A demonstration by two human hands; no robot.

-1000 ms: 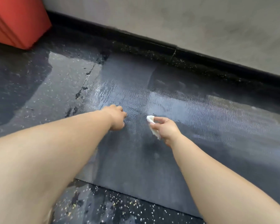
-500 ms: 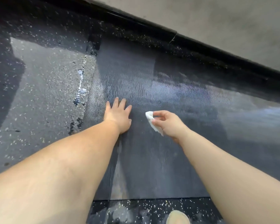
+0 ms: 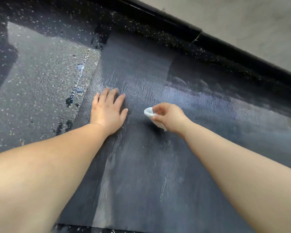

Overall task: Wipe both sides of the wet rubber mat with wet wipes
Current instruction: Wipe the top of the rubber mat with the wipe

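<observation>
A dark rubber mat (image 3: 149,165) with a wavy ribbed surface lies flat on the floor and glistens with wet streaks. My left hand (image 3: 107,111) rests flat on the mat near its left edge, fingers straight. To its right, my right hand (image 3: 168,117) pinches a crumpled white wet wipe (image 3: 149,113) between thumb and fingers, low over the mat. Part of the wipe hangs out below the palm.
Wet speckled black floor (image 3: 40,81) lies left of the mat, with small puddles along the mat's edge. A black baseboard (image 3: 208,39) and a grey wall (image 3: 259,22) run diagonally across the top right.
My left hand went from curled to flat on the mat. The view tipped downward, and the red object at top left left the frame. The right hand keeps its hold on the wipe.
</observation>
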